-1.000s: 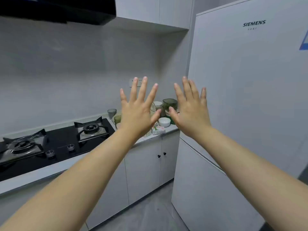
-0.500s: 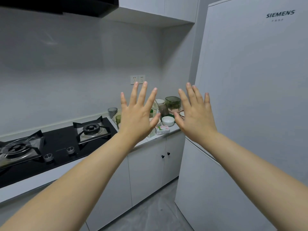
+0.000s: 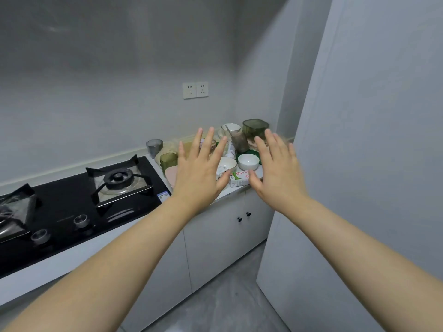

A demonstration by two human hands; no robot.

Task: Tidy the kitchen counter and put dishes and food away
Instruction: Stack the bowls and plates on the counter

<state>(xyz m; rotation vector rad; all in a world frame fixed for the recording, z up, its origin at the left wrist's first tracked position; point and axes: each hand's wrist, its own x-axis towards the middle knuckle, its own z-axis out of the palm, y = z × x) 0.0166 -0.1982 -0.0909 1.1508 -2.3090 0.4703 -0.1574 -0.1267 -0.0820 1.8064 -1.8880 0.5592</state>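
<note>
Spread bare hands, left hand (image 3: pixel 200 173), right hand (image 3: pixel 278 173)

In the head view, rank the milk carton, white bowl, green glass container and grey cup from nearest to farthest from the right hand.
From the right hand:
1. Milk carton, beside its thumb at the counter edge.
2. White bowl, just behind the carton.
3. Green glass container, at the back corner.
4. Grey cup, far left by the stove.

Two bare forearms, no sleeves, bare hands (image 3: pixel 200 171), no rings
</note>
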